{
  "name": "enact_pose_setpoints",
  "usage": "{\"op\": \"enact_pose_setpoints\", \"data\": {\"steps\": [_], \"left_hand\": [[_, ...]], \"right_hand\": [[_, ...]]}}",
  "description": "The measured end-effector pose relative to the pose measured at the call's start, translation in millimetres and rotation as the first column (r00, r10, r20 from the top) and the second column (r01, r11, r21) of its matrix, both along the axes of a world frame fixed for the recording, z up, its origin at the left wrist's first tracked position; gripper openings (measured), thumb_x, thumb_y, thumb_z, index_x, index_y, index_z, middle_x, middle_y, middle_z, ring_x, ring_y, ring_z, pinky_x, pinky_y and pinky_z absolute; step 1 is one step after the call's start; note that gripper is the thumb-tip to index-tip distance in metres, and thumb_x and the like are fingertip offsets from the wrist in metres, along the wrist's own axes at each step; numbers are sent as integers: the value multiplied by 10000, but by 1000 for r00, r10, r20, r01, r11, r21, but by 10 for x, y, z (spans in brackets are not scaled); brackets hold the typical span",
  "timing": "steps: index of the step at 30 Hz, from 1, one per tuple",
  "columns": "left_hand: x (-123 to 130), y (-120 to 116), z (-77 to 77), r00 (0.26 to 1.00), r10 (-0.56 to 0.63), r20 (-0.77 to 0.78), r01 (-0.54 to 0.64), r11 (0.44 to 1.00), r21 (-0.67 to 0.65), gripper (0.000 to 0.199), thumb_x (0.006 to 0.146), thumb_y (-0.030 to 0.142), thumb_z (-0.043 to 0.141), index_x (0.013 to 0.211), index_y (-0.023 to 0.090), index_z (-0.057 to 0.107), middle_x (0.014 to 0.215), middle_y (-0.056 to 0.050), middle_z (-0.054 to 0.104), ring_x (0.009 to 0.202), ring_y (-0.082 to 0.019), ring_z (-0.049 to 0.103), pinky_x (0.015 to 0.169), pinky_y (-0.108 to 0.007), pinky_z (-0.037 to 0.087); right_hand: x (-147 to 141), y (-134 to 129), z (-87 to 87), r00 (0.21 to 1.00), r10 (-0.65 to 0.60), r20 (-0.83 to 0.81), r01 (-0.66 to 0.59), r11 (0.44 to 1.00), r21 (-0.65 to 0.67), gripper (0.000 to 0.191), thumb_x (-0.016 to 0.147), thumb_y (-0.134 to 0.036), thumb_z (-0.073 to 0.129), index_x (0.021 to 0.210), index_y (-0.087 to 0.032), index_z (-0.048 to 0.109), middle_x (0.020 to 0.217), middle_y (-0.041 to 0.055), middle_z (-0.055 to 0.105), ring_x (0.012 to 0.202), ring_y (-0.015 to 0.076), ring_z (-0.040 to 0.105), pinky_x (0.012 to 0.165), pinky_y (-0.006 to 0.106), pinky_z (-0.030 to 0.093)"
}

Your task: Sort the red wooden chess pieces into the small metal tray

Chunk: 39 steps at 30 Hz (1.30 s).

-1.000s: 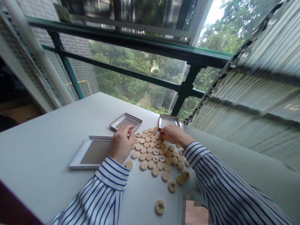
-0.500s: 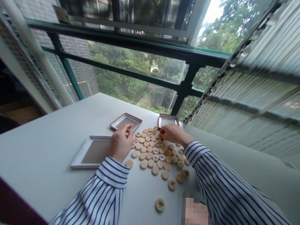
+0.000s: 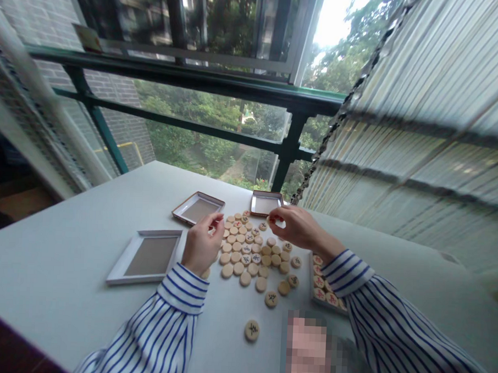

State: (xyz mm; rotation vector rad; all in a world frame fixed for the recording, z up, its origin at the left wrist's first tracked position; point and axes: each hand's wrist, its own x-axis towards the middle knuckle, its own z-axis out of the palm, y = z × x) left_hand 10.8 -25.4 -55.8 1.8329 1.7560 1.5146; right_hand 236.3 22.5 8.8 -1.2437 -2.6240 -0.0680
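Many round wooden Chinese chess pieces (image 3: 238,246) lie spread in the middle of the white table; several show black or red characters, others are blank side up. My right hand (image 3: 294,224) hovers above the far right of the spread, thumb and fingertips pinched on a chess piece (image 3: 269,221), of which only a pale edge shows. At the left side of the pieces is my left hand (image 3: 203,242), its fingers curled in toward the thumb. Whether anything sits in its fingers is hidden. One black-character piece (image 3: 251,330) lies apart, nearer me.
On the left lies a shallow white-rimmed tray (image 3: 124,258). Two brown-edged box parts (image 3: 177,211) (image 3: 267,194) lie at the back. A tray (image 3: 312,277) with red-character pieces sits under my right forearm. Beyond the table (image 3: 86,223) are a green railing and a pleated blind.
My right hand has lifted off the pieces and shifted right relative to them, with a chess piece in its fingers. The view has turned rightward, revealing the tray of red pieces. My left hand stays curled.
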Motion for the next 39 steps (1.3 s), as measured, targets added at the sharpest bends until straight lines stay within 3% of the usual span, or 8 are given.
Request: {"op": "enact_pose_setpoints", "data": {"steps": [7,11,16,21,29,39], "left_hand": [[427,-94,98,947,-295,128,307,947,-93,277,798,349,497,953,153,618,898,-61,660,783,-157,612,744,-286,489],[692,-87,247,849,-487,206,520,838,-166,311,805,358,486,980,145,630,914,-68,671,809,-167,616,735,-280,486],[972,-21,443,742,-614,269,668,706,-234,310,817,352,454,896,140,666,796,-46,680,718,-153,606,646,-251,467],[1207,29,532,707,-604,368,706,625,-332,274,773,322,518,861,112,670,733,-54,672,620,-130,575,583,-240,458],[1468,131,462,659,-606,446,751,561,-348,243,728,281,582,886,117,670,774,-71,683,633,-126,572,601,-254,466],[1490,126,404,669,-622,406,743,568,-355,230,735,275,578,884,128,676,787,-62,689,673,-129,573,630,-255,446]], "right_hand": [[233,-338,-24,977,-14,-211,11,1000,-18,145,799,-270,507,861,-172,594,767,38,618,698,119,547,648,236,395],[346,-467,-50,956,-5,-293,1,1000,-15,141,800,-279,515,850,-168,587,776,31,622,696,115,550,663,242,411],[501,-567,-76,938,-36,-344,34,999,-11,179,803,-305,524,891,-166,594,796,42,633,702,124,558,665,255,428],[683,-628,-90,915,-85,-394,89,996,-8,200,805,-325,531,895,-164,610,810,53,643,721,132,570,670,265,441],[952,-708,-138,887,-122,-445,114,992,-45,205,804,-311,536,932,-171,613,842,58,639,749,139,572,683,278,456],[1067,-721,-164,893,-54,-447,22,997,-76,202,806,-277,543,968,-172,603,854,36,634,745,109,560,691,244,447]]}}
